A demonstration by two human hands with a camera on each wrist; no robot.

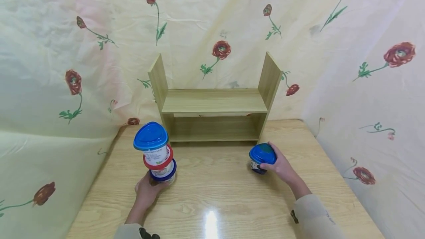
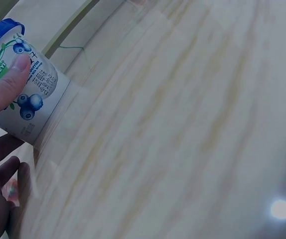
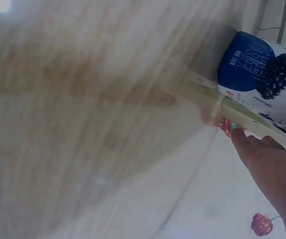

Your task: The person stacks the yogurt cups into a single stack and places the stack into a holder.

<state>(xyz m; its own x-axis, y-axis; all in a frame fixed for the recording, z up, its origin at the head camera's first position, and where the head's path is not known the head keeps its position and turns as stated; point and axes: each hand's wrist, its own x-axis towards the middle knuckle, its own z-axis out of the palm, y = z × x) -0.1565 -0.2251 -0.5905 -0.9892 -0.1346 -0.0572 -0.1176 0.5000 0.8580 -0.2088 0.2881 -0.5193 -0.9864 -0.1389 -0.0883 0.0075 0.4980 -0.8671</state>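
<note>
My left hand grips the lowest of three stacked tubs, a dark-blue-lidded tub with blueberries on its label. In the left wrist view my thumb presses on that label. Above it sits a red-lidded tub, and on top a tub with a bright blue lid. The stack leans a little left. At the right, my right hand holds another blue-lidded tub, thumb at its near side and fingers over the far side. Blackberries show on its label in the right wrist view. Whether either bottom tub touches the table cannot be told.
A two-level wooden shelf stands at the back of the wooden table, between and beyond my hands. Its side panels rise above the upper board. Flower-printed cloth hangs behind and along both sides.
</note>
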